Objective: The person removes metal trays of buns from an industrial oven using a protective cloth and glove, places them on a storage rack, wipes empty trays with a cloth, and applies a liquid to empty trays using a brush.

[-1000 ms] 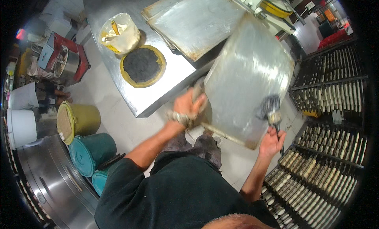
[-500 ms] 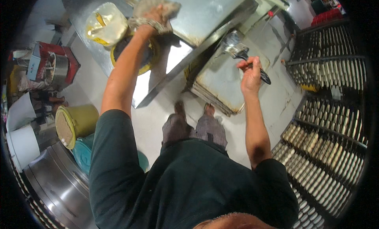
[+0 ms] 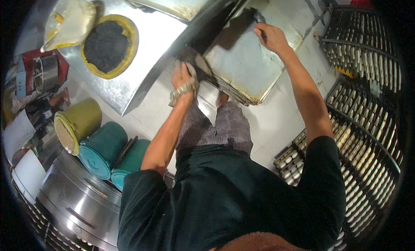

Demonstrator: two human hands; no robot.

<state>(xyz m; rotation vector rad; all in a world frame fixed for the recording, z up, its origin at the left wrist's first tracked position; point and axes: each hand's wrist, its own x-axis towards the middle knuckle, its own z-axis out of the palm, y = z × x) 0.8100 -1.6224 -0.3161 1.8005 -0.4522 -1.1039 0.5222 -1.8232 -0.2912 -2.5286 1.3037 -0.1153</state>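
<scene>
My right hand [image 3: 271,37] is closed round the black handle of a wide brush [image 3: 258,16], mostly hidden by the hand. The brush is over the far part of the top metal tray [image 3: 242,60] in a low stack, its dark shadow falling on the sheet; whether the bristles touch cannot be told. My left hand [image 3: 183,77] is curled by the stack's near left corner, beside the metal table's edge. In its fingers is a greyish rag [image 3: 193,72], partly hidden and blurred. A pale twisted cloth band [image 3: 181,92] circles that wrist.
On the metal table [image 3: 151,35] stand a yellow-rimmed tub [image 3: 133,37] with dark contents, a cut white plastic jug [image 3: 73,19] and another tray [image 3: 173,2]. Racks [image 3: 367,134] of pale dough pieces line the right. Yellow [image 3: 86,117] and green buckets [image 3: 106,140] stand left.
My left hand has come back from the tray on the table, down to the stack's left side. My right hand has moved forward, bringing the brush over the stack's far part. The view has shifted.
</scene>
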